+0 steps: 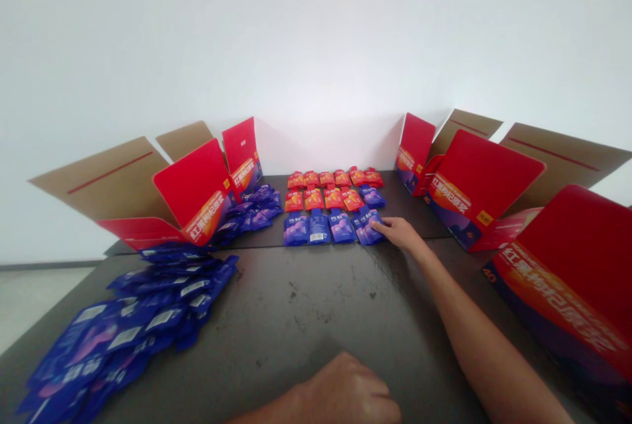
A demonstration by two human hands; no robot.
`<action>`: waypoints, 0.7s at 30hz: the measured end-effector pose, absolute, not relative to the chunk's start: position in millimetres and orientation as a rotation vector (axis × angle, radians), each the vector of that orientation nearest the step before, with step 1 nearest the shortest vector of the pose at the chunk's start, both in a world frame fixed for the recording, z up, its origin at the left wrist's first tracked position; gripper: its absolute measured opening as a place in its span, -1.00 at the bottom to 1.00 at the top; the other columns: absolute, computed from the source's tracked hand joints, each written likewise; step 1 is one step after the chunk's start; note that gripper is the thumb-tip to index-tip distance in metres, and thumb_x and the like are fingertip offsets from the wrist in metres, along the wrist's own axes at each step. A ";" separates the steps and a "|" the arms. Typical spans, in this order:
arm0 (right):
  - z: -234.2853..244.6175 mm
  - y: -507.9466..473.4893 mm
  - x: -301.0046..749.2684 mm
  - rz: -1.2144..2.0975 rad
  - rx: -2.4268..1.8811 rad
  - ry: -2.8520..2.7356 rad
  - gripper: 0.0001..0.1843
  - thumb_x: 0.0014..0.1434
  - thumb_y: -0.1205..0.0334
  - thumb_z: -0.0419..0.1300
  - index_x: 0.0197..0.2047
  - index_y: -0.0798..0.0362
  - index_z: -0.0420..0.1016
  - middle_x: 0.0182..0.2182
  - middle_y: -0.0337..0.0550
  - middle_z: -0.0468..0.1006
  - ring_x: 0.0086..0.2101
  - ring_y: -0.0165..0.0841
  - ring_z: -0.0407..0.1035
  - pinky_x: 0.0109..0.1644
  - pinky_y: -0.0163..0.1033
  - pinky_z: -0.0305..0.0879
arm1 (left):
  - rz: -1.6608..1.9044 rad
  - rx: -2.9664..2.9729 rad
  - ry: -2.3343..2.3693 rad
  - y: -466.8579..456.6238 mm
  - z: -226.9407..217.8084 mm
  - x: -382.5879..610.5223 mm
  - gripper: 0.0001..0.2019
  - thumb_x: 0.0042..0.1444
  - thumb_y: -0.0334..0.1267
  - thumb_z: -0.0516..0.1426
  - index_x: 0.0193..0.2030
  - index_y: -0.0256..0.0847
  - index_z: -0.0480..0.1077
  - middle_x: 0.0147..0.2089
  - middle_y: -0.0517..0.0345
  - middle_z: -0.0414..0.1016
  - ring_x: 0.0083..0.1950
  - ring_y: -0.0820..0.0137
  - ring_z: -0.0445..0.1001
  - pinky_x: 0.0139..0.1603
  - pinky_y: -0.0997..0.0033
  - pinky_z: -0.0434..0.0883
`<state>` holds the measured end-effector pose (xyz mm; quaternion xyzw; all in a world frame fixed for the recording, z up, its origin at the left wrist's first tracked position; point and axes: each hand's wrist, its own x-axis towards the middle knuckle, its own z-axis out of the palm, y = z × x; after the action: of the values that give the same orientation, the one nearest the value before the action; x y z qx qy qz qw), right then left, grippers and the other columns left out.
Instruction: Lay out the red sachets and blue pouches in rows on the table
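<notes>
Our right hand (397, 233) touches a glossy blue foil spout pouch (369, 226) at its fingertips, though we cannot tell whether it grips; our left hand (340, 392) lies curled and empty on the dark scuffed tabletop (291, 299). A careless drag could knock the neighbouring blue pouches (342, 226) out of line.

From here I see red spouted pouches (312, 200) in rows, with orange patches, above blue pouches (320, 229) with violet-pink panels. The heap of blue pouches (123, 332) shows white labels. The carton (478, 180) has glossy red panels, an orange banner, a yellow tag and a purple base; its flaps (557, 160) are kraft brown with a red stripe. The tabletop (276, 299) is dark grey and speckled.
</notes>
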<state>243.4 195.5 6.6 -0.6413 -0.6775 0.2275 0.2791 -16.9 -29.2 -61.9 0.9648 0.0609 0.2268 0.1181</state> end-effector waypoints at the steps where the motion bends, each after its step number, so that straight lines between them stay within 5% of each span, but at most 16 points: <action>1: 7.4 196.3 241.8 0.602 -1.756 -1.819 -0.48 0.23 -0.21 0.21 -0.20 0.07 0.77 -0.42 -0.17 0.70 -0.31 -0.18 0.58 -0.25 -0.25 0.38 | 0.651 2.823 0.176 -29.3 -61.7 -16.9 -0.67 0.34 -0.15 0.23 -0.37 -0.18 0.21 -0.48 0.32 0.23 -0.48 0.46 0.23 -0.55 0.34 0.06; 8: 12.3 193.0 234.2 0.558 -1.928 -1.840 -0.47 0.27 -0.24 0.19 -0.24 0.05 0.75 -0.34 -0.07 0.72 -0.23 -0.14 0.59 -0.20 -0.24 0.35 | 0.658 2.796 0.219 -33.5 -52.3 -14.6 -0.65 0.24 -0.12 0.32 -0.39 -0.18 0.26 -0.48 0.33 0.30 -0.48 0.46 0.25 -0.54 0.33 0.07; 15: 14.1 187.5 229.1 0.521 -1.999 -1.761 -0.38 0.24 -0.22 0.29 0.15 0.07 0.62 -0.13 0.00 0.72 -0.12 -0.17 0.60 -0.07 -0.24 0.41 | 0.738 2.805 0.308 -40.0 -43.0 -11.5 -0.48 0.34 0.19 0.15 -0.47 -0.18 0.26 -0.56 0.30 0.26 -0.51 0.47 0.25 -0.51 0.29 0.02; 21: 16.1 184.0 224.5 0.521 -1.988 -1.740 -0.38 0.23 -0.19 0.33 0.18 0.08 0.56 -0.17 -0.03 0.72 -0.12 -0.18 0.60 -0.07 -0.23 0.39 | 0.815 2.786 0.344 -41.7 -41.5 -12.7 -0.46 0.31 0.24 0.14 -0.47 -0.17 0.28 -0.57 0.31 0.25 -0.53 0.48 0.19 -0.52 0.27 0.01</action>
<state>224.5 184.0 16.1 -0.7198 -0.6300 0.1886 0.2224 -12.7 -41.7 -41.5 0.9474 0.1171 0.2771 0.1091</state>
